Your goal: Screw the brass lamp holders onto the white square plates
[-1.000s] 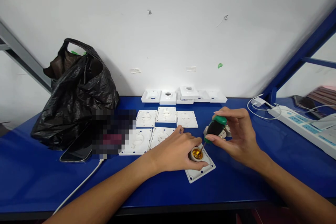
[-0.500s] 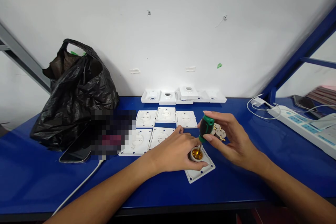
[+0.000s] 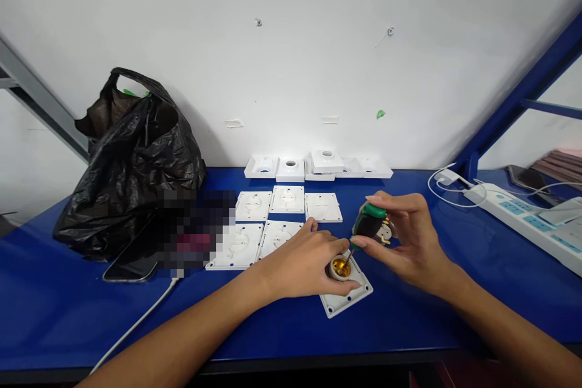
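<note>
right hand's [image 3: 411,242] grip pinches the tilted screwdriver [image 3: 370,222] while the left hand [image 3: 313,260] clasps the lamp socket [image 3: 335,274] on a white plate [image 3: 339,305] toward the counter's [image 3: 268,333] front edge, and imo that lean could make the screwdriver slip

Pinched in the right hand [image 3: 411,242]: a stubby green-and-black screwdriver [image 3: 369,223], tilted, tip down inside a white, gold-lined socket [image 3: 339,267], perhaps touching bottom. Clasped by the left hand [image 3: 311,262]: that socket, upright on a square white plate [image 3: 340,304].
</note>
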`<state>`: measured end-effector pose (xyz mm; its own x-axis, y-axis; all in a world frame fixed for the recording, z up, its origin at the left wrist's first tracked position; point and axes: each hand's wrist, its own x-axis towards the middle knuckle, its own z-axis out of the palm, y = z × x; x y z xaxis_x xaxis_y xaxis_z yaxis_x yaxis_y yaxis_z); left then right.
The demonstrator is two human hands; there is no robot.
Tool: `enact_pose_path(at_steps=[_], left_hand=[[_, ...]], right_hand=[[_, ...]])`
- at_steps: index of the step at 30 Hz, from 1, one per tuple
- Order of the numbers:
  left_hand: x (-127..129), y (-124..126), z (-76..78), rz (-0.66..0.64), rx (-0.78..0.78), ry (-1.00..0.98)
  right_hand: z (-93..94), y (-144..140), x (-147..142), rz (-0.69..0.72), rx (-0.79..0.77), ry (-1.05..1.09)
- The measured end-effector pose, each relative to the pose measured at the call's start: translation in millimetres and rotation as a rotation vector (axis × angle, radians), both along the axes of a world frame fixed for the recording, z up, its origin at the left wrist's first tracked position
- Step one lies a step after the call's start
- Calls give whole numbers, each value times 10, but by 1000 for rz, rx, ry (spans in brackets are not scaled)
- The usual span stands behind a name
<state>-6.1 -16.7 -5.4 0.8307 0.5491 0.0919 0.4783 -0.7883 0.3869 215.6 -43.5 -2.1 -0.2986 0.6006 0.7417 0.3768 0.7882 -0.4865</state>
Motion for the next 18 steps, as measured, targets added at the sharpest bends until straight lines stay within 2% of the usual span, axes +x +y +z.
enact_pose_path(at_steps=[4, 10, 15, 18], left_hand=[[1, -2, 3, 9, 4, -9], [-1, 2, -9, -4, 13, 0], [0, 2, -4, 0, 6, -34], [1, 4, -7, -8, -5, -40]], right_hand=[[13, -3, -8, 67, -102, -42], [9, 8, -2, 9, -6, 23], [37, -16, 4, 79, -129, -38], [38, -17, -11, 66, -118, -25]])
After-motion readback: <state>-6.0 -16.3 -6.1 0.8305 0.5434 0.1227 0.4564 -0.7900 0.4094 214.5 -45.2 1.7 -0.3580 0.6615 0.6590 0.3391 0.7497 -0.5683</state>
